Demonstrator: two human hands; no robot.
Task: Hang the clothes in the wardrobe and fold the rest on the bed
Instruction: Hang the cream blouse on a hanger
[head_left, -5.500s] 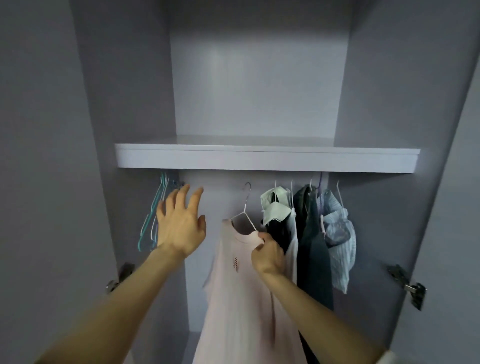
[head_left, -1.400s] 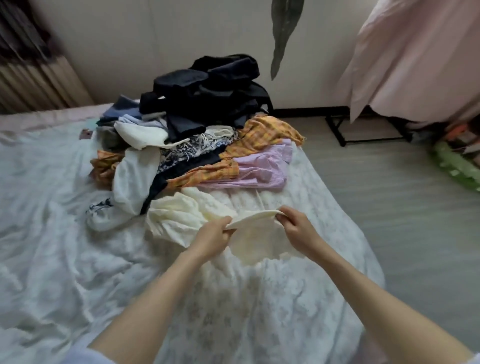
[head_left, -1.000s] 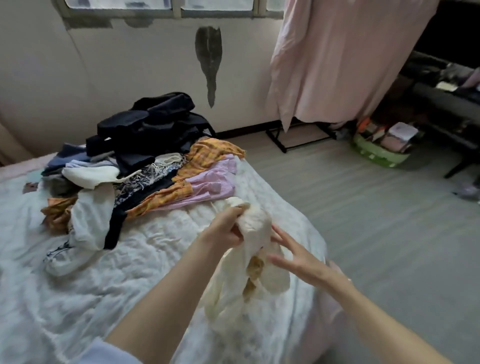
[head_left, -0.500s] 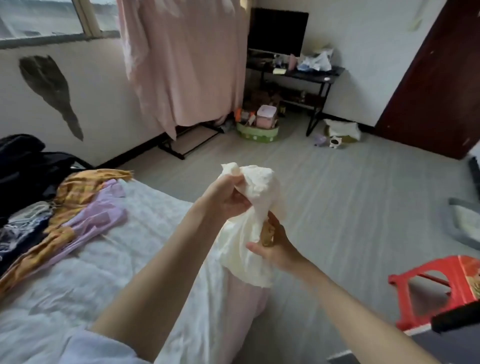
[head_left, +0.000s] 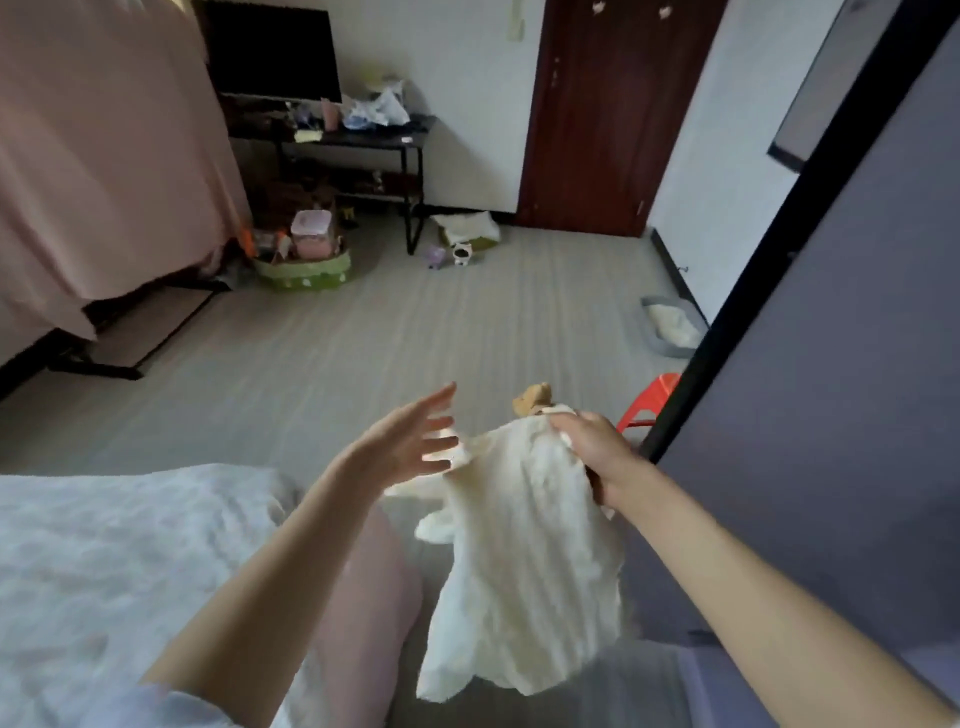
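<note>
My right hand (head_left: 587, 441), right of center in the frame, has its grip closed around the top of a cream garment (head_left: 524, 545). The cloth is soft and ribbed, bunched where my fingers pinch it, and it hangs down in a loose, rumpled drape toward the bottom of the frame, above the floor (head_left: 415, 338). A small tan piece, wooden in look, sticks up just above my knuckles; I cannot tell what it is.

My left hand (head_left: 410, 441), at center, holds nothing: its fingers are straight and spread, with the palm turned toward the garment and the fingertips at the cloth's upper left edge. Whether they touch it I cannot tell.

At lower left lies the bed (head_left: 104, 561), covered in a white, crinkled, quilted spread over a smooth pink sheet at its edge. A flat, matte, lavender-grey wardrobe door (head_left: 857, 364) with a dark edge fills the right side. The floor is pale grey planks.

At upper left hangs a dusty pink curtain (head_left: 104, 156). Right of it stands a black metal bench (head_left: 358, 140) with a dark screen and clutter on top. A dark red-brown wooden door (head_left: 613, 114) is at upper center. A red plastic stool (head_left: 654, 400) peeks out beside the wardrobe door.
</note>
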